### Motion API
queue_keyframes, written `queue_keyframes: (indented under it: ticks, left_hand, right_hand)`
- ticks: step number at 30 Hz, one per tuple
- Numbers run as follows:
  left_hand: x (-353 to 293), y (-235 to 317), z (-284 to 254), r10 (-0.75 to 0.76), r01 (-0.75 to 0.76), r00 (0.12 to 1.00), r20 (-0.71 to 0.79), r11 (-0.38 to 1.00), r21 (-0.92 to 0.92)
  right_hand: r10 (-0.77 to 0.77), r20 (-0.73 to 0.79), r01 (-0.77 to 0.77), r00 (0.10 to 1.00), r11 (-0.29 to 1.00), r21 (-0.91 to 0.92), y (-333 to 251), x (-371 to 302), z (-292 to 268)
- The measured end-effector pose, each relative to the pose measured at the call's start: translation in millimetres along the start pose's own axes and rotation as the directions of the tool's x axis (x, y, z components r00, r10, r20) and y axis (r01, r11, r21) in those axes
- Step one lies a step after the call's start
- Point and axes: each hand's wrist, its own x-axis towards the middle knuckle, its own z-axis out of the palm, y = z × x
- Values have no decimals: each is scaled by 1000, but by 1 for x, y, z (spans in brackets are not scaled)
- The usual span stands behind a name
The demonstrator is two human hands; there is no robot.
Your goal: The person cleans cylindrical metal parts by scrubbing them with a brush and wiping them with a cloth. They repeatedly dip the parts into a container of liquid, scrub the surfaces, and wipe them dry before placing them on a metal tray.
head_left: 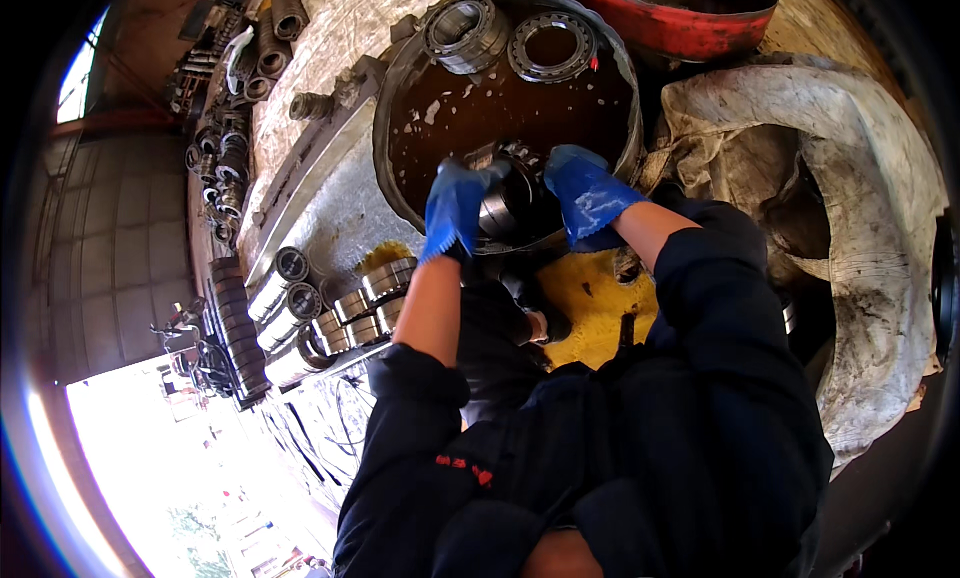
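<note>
Both my hands wear blue gloves and reach into a round metal tub (381, 153) of brown liquid. Between them is a large steel roller bearing (503, 214), tilted near the tub's near wall. My left hand (458, 204) grips its left side, fingers curled over the edge. On the opposite side my right hand (588, 192) is closed at the bearing, its fingertips partly hidden. Two more bearings rest at the tub's far side: a thick one (478, 50) on the left and a flatter one (549, 75) with a red mark beside it.
Left of the tub, a metal bench (335, 213) carries rows of shiny bearings (350, 306). Several dark rings and parts (222, 173) lie farther left. A red container (680, 33) stands beyond the tub. At the right is a dirty white sack (880, 248), its mouth open. Yellow metal (600, 303) shows below my hands.
</note>
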Motion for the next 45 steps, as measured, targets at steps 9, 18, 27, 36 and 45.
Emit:
queue_keyframes:
  ticks: [9,18,27,36,45]
  left_hand:
    - [17,-45,100,-4,36,862,-506,998,52]
    - [54,-85,46,135,-174,952,-275,977,-120]
    - [31,-68,42,-100,57,969,-225,981,-188]
    - [54,-82,39,-58,-6,981,-187,946,-324]
    - [64,-96,45,-65,-10,980,-190,929,-369]
  right_hand:
    - [-106,-439,228,892,945,234,24,39,23]
    - [-49,-241,173,969,833,526,-5,-17,16]
    - [-111,-327,288,939,772,566,-40,-15,68]
    - [-273,151,274,950,962,11,-85,79,-28]
    - [-52,-422,154,905,965,211,-56,23,52]
